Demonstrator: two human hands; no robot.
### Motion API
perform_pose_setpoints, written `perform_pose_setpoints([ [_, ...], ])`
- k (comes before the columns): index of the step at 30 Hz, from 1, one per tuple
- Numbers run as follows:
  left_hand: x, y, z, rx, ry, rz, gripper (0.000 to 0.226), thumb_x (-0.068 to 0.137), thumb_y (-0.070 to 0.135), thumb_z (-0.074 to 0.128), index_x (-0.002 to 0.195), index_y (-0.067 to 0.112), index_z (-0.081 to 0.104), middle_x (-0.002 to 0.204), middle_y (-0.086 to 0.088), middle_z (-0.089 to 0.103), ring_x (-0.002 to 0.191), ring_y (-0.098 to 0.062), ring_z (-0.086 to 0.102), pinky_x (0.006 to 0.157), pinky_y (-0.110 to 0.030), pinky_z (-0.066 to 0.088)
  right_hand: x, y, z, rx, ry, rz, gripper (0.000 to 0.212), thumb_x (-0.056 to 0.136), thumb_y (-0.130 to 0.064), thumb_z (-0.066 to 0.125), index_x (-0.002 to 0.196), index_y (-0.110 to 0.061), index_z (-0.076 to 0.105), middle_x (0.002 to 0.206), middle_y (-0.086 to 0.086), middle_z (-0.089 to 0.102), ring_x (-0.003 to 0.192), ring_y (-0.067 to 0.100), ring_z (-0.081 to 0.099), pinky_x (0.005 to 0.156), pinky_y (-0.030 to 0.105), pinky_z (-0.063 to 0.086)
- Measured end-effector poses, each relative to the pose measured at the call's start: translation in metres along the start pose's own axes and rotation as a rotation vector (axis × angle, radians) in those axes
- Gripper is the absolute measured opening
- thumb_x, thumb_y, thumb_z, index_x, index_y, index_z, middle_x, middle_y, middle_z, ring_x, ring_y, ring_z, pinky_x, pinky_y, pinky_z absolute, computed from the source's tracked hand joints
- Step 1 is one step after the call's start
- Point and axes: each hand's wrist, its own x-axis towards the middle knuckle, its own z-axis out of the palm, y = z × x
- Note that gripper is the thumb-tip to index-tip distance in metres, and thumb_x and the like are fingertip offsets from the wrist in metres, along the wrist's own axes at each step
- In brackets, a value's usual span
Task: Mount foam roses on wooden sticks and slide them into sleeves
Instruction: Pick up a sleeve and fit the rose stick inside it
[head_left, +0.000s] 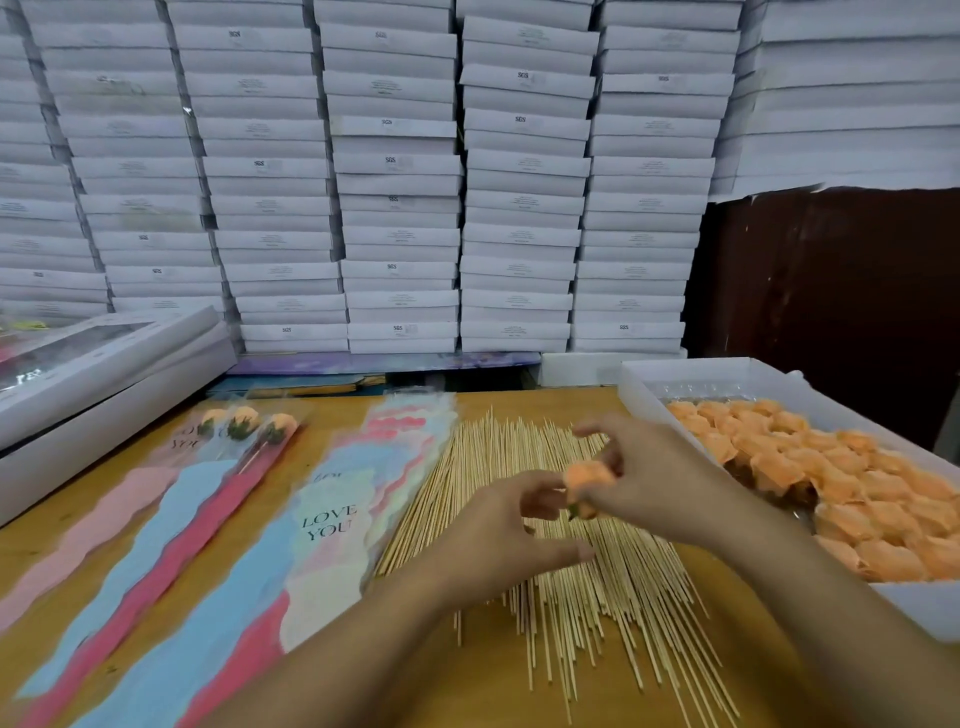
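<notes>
Nearest, loose wooden sticks (571, 597) cover the surface (467, 691). Above them the right hand (654, 478) pinches one foam rose (587, 483); the left hand (498, 535), fingers curled, touches its base. Farther left, three sleeved roses (249, 423) lie finished; a tray (727, 374) holds many unmounted.

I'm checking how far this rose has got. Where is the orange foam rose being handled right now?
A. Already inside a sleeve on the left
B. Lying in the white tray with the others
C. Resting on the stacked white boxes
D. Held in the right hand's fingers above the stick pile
D: the right hand pinches the foam rose above the wooden sticks, with the left hand just beside it.
</notes>
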Motion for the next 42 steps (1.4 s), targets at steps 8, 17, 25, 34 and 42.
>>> perform_pose_setpoints([
  [8, 0.001, -0.022, -0.009, -0.056, 0.162, -0.024, 0.012, 0.082, 0.033, 0.080, 0.092, 0.029, 0.073, 0.081, 0.007, 0.073, 0.072, -0.009, 0.066, 0.063, -0.024, 0.054, 0.016, -0.004, 0.044, 0.183, 0.076, -0.033, 0.051, 0.088, -0.046, 0.069, 0.135, -0.039, 0.050, 0.087, -0.018, 0.063, 0.080, -0.012, 0.061, 0.052, 0.006, 0.044],
  [17, 0.001, -0.048, -0.044, -0.861, 0.407, -0.399, 0.038, 0.078, 0.021, 0.082, 0.112, 0.008, 0.071, 0.093, -0.003, 0.075, 0.080, -0.015, 0.071, 0.069, -0.024, 0.057, 0.036, 0.053, 0.067, 0.000, 0.140, 0.287, 0.013, 0.090, -0.035, 0.067, 0.091, -0.022, 0.065, 0.082, -0.011, 0.062, 0.075, 0.006, 0.058, 0.063, 0.026, 0.048],
  [25, 0.000, -0.055, -0.053, -1.127, 0.393, -0.388, 0.038, 0.073, 0.023, 0.078, 0.105, 0.003, 0.070, 0.085, -0.006, 0.072, 0.069, -0.012, 0.065, 0.059, -0.021, 0.058, 0.033, 0.052, 0.079, -0.086, 0.069, 0.315, 0.045, 0.086, -0.036, 0.071, 0.054, -0.022, 0.043, 0.051, -0.006, 0.043, 0.047, 0.015, 0.043, 0.051, 0.025, 0.033],
  [34, -0.003, -0.056, -0.040, -1.015, 0.271, -0.396, 0.056, 0.066, 0.026, 0.085, 0.115, 0.003, 0.069, 0.105, -0.010, 0.076, 0.076, -0.015, 0.069, 0.065, -0.025, 0.057, 0.025, 0.054, 0.074, -0.034, -0.002, 0.321, 0.053, 0.086, -0.032, 0.068, 0.048, -0.021, 0.033, 0.045, -0.006, 0.027, 0.043, 0.016, 0.031, 0.051, 0.026, 0.025],
  [42, -0.003, -0.050, -0.037, -1.027, 0.229, -0.376, 0.049, 0.064, 0.023, 0.085, 0.107, 0.006, 0.071, 0.103, -0.011, 0.075, 0.074, -0.014, 0.067, 0.066, -0.025, 0.059, 0.027, 0.055, 0.074, 0.008, -0.027, 0.363, 0.052, 0.081, -0.024, 0.068, 0.044, -0.021, 0.032, 0.040, -0.009, 0.025, 0.039, 0.014, 0.028, 0.048, 0.026, 0.020],
])
